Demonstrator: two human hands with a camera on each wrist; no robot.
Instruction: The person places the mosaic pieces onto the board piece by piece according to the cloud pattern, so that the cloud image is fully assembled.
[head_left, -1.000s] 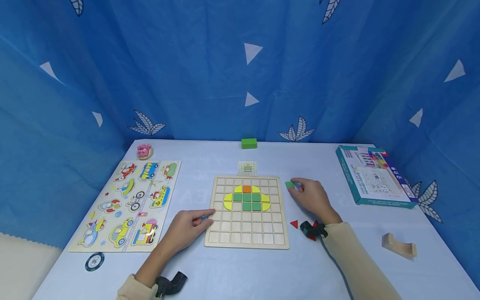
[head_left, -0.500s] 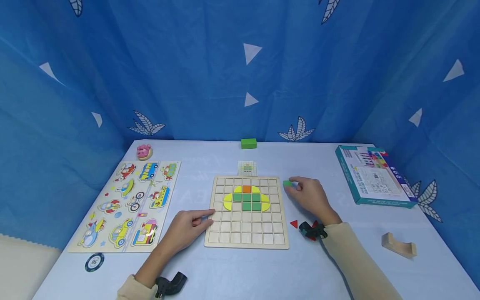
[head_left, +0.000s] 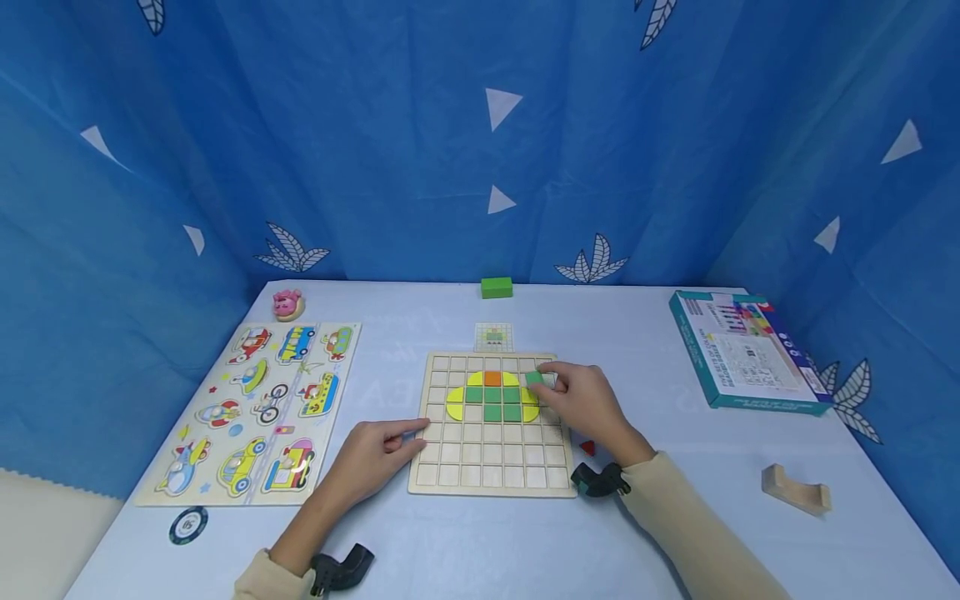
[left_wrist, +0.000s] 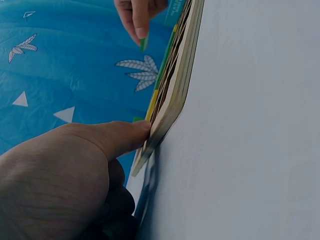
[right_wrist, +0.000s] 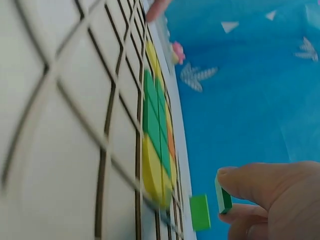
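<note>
My right hand (head_left: 587, 406) pinches a small green square tile (head_left: 534, 378) between thumb and fingers, above the right part of the wooden grid board (head_left: 491, 477). In the right wrist view this tile (right_wrist: 223, 196) is held on edge, apart from the board. My left hand (head_left: 371, 458) touches the board's left edge with thumb and index finger; the left wrist view has the thumb (left_wrist: 125, 135) against the rim. Several green tiles (head_left: 492, 412), an orange tile (head_left: 492, 378) and rounded yellow pieces (head_left: 455, 403) lie in the grid.
Behind the board lie a small pattern card (head_left: 493, 337) and a green block (head_left: 497, 287). A vehicle puzzle (head_left: 247, 408), pink figurine (head_left: 287, 304) and round chip (head_left: 188, 525) are left. A red triangle (head_left: 588, 447), box (head_left: 750, 350) and curved wooden block (head_left: 797, 490) are right.
My right hand has carried the green tile leftward, from the table beside the board to above its right side. My left hand stays at the board's left edge.
</note>
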